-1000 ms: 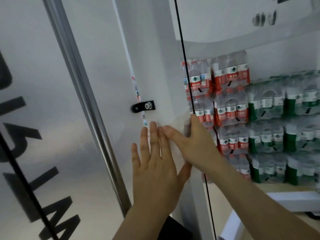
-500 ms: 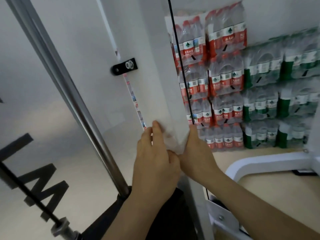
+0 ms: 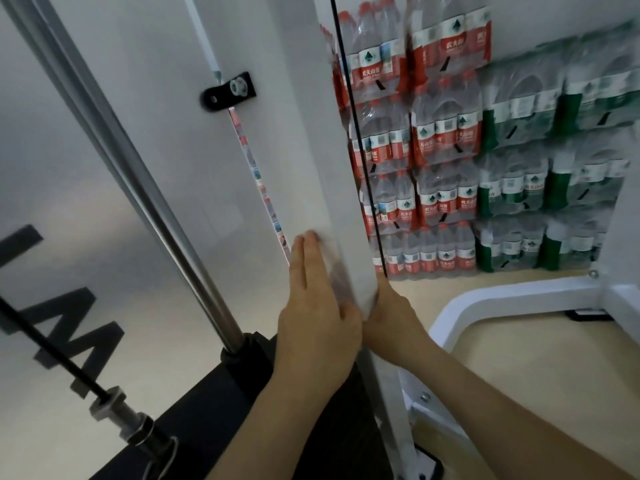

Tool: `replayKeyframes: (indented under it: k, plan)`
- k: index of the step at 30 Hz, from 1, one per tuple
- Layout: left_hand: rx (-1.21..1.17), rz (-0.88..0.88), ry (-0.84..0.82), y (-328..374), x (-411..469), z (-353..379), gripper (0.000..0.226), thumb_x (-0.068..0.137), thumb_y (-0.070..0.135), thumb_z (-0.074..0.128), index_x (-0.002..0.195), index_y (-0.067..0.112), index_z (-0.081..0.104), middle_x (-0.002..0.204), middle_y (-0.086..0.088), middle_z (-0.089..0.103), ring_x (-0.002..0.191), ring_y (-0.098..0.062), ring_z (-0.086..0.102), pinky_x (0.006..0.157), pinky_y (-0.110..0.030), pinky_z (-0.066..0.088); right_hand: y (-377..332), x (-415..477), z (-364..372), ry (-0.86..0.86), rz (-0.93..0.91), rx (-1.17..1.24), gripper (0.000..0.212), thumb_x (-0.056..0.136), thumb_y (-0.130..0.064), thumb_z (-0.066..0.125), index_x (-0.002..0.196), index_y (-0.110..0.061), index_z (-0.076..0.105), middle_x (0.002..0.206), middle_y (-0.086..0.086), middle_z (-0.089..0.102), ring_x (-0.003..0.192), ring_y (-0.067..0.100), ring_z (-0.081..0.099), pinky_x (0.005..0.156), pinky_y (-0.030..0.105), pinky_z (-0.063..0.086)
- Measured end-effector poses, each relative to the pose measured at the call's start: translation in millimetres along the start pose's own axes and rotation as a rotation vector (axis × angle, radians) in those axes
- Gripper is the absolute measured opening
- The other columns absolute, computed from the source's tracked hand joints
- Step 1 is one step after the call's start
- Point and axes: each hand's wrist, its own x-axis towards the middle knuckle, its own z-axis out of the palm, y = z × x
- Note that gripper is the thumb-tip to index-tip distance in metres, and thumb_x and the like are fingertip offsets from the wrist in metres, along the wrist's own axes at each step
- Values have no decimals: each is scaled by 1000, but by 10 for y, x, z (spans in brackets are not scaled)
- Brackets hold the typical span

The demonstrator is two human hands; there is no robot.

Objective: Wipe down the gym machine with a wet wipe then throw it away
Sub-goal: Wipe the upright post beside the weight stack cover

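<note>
Subject: white upright post (image 3: 304, 150) of the gym machine, viewed from the head camera.

Left hand (image 3: 318, 306): flat, fingers straight and together, palm pressed to the front face of the post. It grips nothing.

Wet wipe (image 3: 343, 268): thin and translucent, lying against the post beside and partly under the left hand's fingers. It folds round the post's right edge. Its outline is blurred.

Right hand (image 3: 391, 320): set against the right edge of the post, just beside the left hand. Its fingers pass behind the edge and are hidden, so I cannot tell whether they hold the wipe.

Containers:
- Shrink-wrapped packs of red-labelled bottles (image 3: 446, 133) are stacked several high on the floor against the wall behind the post. Each pack holds clear bottles with red caps.
- Packs of green-labelled bottles (image 3: 554, 185) are stacked directly to their right, touching them. These are also wrapped and hold clear bottles.

Other fittings:
- A black cable (image 3: 360, 133) runs down in front of the red packs.
- A black bracket (image 3: 228, 90) is fixed on the post.
- A chrome guide rod (image 3: 138, 168) slants down to the black weight block (image 3: 242, 393).
- The white base frame (image 3: 502, 299) curves across the tan floor.
</note>
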Motion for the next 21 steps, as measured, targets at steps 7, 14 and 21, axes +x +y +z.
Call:
replayKeyframes:
  k: [7,14,21]
  plan:
    - [-328,-3,-86,54,-200,-32,65,87,36,67,141,40,32,135,21,39,115,4,48,86,-15,50,-269,-93,-569,-94,-22,-269,18,83,-29,70,93,-13,69,88,4,71,81,18,66,76,37,55]
    - [-438,-32,-1,91,-384,-94,33,76,22,79,102,39,68,98,14,69,89,-7,66,79,-31,58,-397,-471,-590,-268,62,300,12,90,-23,65,82,-15,70,77,10,70,72,17,68,70,33,57]
    - [-439,-94,152,21,-427,-381,20,90,18,63,85,37,67,76,15,69,67,-3,64,60,-12,50,-194,-561,-622,-391,242,847,24,75,-23,69,94,-7,70,56,-2,39,43,6,34,43,17,32]
